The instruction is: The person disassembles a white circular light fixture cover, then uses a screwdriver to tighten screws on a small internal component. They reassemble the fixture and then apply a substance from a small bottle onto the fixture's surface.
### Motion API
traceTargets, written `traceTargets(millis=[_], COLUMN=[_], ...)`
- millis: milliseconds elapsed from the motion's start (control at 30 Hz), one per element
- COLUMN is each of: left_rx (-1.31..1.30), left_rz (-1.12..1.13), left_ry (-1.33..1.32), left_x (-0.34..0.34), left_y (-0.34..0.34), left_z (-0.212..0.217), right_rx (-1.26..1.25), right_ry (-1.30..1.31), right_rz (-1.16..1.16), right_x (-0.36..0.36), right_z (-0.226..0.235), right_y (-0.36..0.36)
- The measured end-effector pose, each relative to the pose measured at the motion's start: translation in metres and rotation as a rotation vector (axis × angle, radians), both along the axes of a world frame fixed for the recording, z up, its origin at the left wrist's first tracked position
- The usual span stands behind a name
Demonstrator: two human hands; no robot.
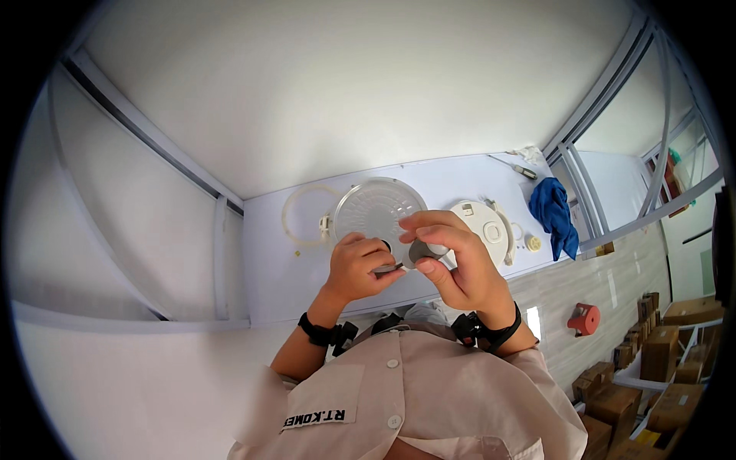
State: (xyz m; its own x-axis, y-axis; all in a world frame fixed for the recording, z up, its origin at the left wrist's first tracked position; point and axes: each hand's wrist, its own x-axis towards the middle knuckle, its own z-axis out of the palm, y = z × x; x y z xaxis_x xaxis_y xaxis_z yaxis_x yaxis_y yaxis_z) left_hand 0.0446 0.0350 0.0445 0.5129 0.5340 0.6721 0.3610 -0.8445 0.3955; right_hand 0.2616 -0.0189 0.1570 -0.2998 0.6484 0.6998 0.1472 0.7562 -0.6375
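My left hand [359, 268] is closed, its fingers pinched around a thin dark piece [388, 268] whose kind I cannot make out. Just to its right, my right hand [464, 264] curls thumb and fingers around a small grey rounded part [419, 251]; a paler end shows beside it. Both hands are close together above the table's front half. Behind them lies a clear round lid [376, 201] with a pale rim and a white clip at its left. A white round cover [484, 224] with a handle along its side rests beyond my right hand.
On the white table [276, 280] are a pale ring [287, 222], a small yellow bit [297, 253] and a cream round cap [533, 243]. A screwdriver [524, 172] and blue cloth [553, 215] lie at the right end. A red stool [584, 320] and cardboard boxes [659, 354] stand on the floor.
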Motion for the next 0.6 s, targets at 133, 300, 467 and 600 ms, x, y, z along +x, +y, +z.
traceTargets(millis=[133,300,467,600], left_rx=[0.049,0.130,0.107,0.077], left_rz=[0.006,0.082,0.102,0.106], left_ry=[0.064,0.054,0.116,0.141], left_x=[-0.003,0.000,0.001,0.006], left_y=[-0.003,-0.004,-0.006,-0.008], left_z=[-0.008,-0.005,0.002,-0.001], right_rx=[0.010,0.049,0.094,0.135], right_ry=[-0.029,-0.026,0.021,0.037], right_rz=[-0.022,-0.054,-0.096,-0.109], right_x=[-0.002,-0.004,-0.010,-0.020], right_z=[0.000,0.000,-0.006,-0.008], right_y=[-0.006,-0.005,-0.003,-0.003])
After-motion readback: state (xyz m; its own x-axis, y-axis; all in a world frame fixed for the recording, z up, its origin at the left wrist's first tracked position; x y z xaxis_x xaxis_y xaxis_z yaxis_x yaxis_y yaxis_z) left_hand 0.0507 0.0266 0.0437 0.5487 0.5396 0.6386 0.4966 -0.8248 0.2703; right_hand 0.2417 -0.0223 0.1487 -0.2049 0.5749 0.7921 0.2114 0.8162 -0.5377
